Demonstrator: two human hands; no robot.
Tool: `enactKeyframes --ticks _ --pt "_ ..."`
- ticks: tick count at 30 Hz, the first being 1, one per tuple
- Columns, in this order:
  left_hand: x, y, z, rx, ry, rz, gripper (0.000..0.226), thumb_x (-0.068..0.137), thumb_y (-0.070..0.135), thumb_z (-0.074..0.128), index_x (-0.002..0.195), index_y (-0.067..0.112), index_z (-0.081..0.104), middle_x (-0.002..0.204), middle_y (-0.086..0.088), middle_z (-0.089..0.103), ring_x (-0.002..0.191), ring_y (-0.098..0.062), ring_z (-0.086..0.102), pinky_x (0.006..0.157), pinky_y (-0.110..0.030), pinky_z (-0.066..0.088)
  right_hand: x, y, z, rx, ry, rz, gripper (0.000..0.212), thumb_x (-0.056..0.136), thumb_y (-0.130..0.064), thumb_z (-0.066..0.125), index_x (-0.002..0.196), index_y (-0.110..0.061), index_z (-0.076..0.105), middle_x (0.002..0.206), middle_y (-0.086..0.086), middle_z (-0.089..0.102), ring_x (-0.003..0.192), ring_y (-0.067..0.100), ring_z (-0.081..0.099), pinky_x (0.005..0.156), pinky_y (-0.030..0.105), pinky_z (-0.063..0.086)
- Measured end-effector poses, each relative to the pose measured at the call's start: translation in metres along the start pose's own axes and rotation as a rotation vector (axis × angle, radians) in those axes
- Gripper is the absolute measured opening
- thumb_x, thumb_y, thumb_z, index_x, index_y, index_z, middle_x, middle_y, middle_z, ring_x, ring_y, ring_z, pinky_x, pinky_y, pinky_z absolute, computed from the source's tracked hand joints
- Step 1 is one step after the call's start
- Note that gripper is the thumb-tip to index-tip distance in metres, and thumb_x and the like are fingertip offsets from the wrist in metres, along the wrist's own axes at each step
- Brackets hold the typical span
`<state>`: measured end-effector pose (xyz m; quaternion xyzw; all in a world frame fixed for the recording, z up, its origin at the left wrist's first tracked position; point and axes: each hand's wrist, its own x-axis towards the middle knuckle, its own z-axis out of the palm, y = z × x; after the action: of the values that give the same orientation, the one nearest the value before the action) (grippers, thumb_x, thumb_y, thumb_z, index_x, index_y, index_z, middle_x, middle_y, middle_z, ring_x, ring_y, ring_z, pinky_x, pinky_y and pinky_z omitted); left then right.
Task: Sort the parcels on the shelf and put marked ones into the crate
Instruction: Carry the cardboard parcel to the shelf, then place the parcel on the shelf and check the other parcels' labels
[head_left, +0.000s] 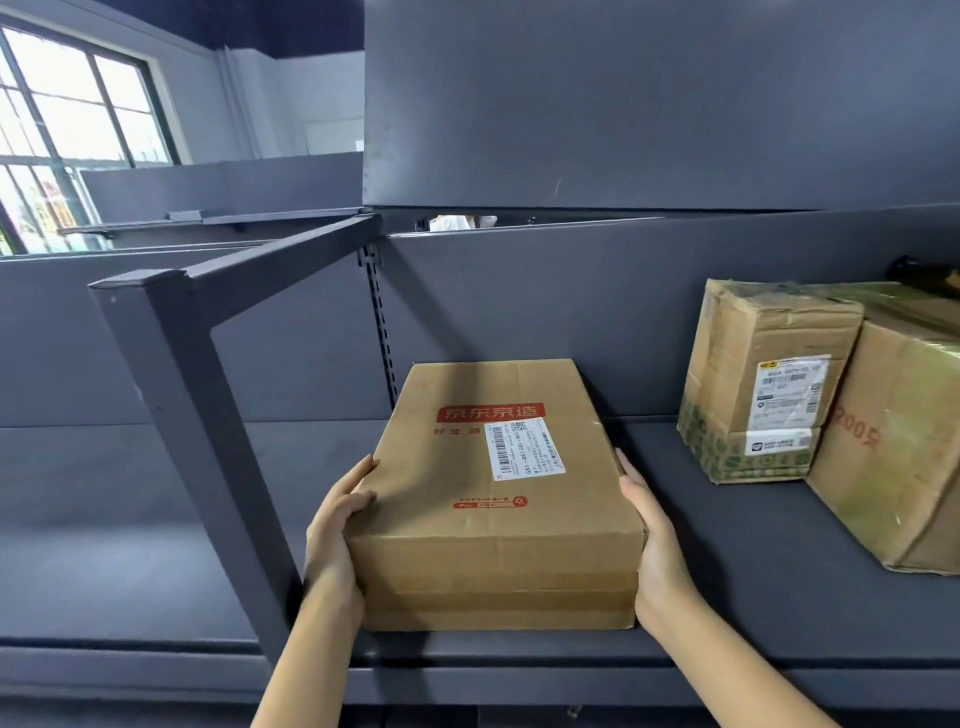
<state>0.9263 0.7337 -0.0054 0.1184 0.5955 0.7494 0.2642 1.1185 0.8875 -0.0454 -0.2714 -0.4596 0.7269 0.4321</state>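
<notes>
A flat brown cardboard parcel (493, 499) with red printed characters and a white barcode label on top lies on the dark grey shelf (727, 582), near its front edge. My left hand (335, 530) presses against the parcel's left side, thumb on its top edge. On the parcel's right side, my right hand (652, 540) lies flat against the cardboard. Together the two hands clamp the parcel between them. No crate is in view.
A taped brown box (758, 384) with a white shipping label stands upright at the right. A bigger box (893, 441) with red printing leans beside it. A dark metal shelf bracket (202, 405) rises just left of my left hand. A back panel closes the shelf behind.
</notes>
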Motion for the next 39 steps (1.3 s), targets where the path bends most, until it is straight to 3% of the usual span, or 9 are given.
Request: enactKeyframes --ticks 4,10,14,17,21,26,30,34,39 --pt "0.001 -0.004 0.006 -0.011 -0.049 0.016 0.036 0.082 0.018 0.047 0.1 0.037 0.071 0.108 0.004 0.066 0.089 -0.021 0.057 0.072 -0.032 0.045 -0.002 -0.005 -0.002 -0.023 0.059 0.016 0.037 0.096 -0.035 0.044 0.131 -0.044 0.051 0.125 -0.011 0.063 0.117 0.016 0.057 0.1 0.043 0.043" --pt "-0.002 -0.004 0.014 0.013 -0.052 0.002 0.035 0.085 0.016 0.045 0.101 0.035 0.069 0.101 0.004 0.063 0.08 -0.02 0.054 0.065 -0.031 0.042 -0.002 -0.01 -0.01 -0.076 0.063 0.024 0.038 0.097 -0.035 0.041 0.133 -0.04 0.048 0.126 -0.009 0.062 0.114 0.014 0.058 0.09 0.036 0.048" --pt "-0.001 0.001 0.007 0.056 -0.176 0.021 0.032 0.09 0.011 0.044 0.101 0.031 0.066 0.11 0.0 0.064 0.084 -0.019 0.057 0.072 -0.028 0.043 -0.006 -0.012 -0.015 -0.134 0.034 0.056 0.048 0.091 -0.048 0.046 0.137 -0.036 0.044 0.133 -0.008 0.057 0.119 0.012 0.054 0.096 0.036 0.045" --pt "0.003 0.007 0.001 0.202 -0.188 0.117 0.031 0.091 0.009 0.052 0.106 0.031 0.067 0.12 0.002 0.064 0.1 -0.019 0.06 0.09 -0.031 0.043 -0.01 -0.023 -0.027 -0.193 0.116 0.041 0.061 0.088 -0.051 0.05 0.144 -0.033 0.033 0.142 -0.014 0.041 0.134 0.011 0.036 0.112 0.035 0.027" --pt "-0.008 0.027 0.007 0.538 -0.185 0.408 0.046 0.07 0.063 0.061 0.115 0.056 0.056 0.137 0.02 0.049 0.137 -0.013 0.038 0.111 -0.048 0.031 0.011 -0.065 -0.054 -0.333 0.368 -0.164 0.082 0.082 -0.039 0.069 0.147 -0.027 0.021 0.152 -0.004 0.03 0.139 0.014 0.03 0.113 0.035 0.025" --pt "-0.024 0.041 0.052 0.774 -0.32 0.679 0.043 0.069 0.062 0.05 0.109 0.048 0.055 0.128 0.026 0.047 0.135 0.006 0.024 0.102 -0.025 0.024 0.061 -0.138 -0.073 -0.757 0.567 -0.373 0.115 0.061 -0.047 0.081 0.148 -0.023 0.009 0.153 0.009 0.015 0.139 0.027 0.025 0.113 0.044 0.028" --pt "-0.021 0.025 0.08 0.862 -0.364 0.734 0.028 0.09 0.02 0.06 0.118 0.028 0.06 0.127 0.015 0.053 0.134 -0.002 0.03 0.101 -0.021 0.025 0.096 -0.178 -0.065 -1.162 0.64 -0.409 0.11 0.071 -0.052 0.074 0.151 -0.013 0.01 0.159 0.016 -0.002 0.145 0.037 0.0 0.116 0.047 0.011" --pt "-0.021 0.013 0.089 0.931 -0.409 0.749 0.031 0.09 0.022 0.059 0.121 0.026 0.058 0.123 0.019 0.051 0.12 0.005 0.034 0.098 -0.015 0.025 0.118 -0.179 -0.065 -1.446 0.627 -0.242 0.105 0.072 -0.064 0.066 0.149 -0.013 0.017 0.158 0.021 -0.004 0.144 0.042 -0.008 0.116 0.05 0.007" --pt "-0.016 0.008 0.085 1.025 -0.431 0.681 0.035 0.091 0.033 0.055 0.126 0.031 0.055 0.131 0.018 0.05 0.129 -0.007 0.041 0.103 -0.023 0.034 0.122 -0.16 -0.068 -1.498 0.674 -0.39 0.078 0.07 -0.057 0.071 0.128 -0.022 0.033 0.152 0.018 0.003 0.139 0.05 0.006 0.112 0.058 0.016"
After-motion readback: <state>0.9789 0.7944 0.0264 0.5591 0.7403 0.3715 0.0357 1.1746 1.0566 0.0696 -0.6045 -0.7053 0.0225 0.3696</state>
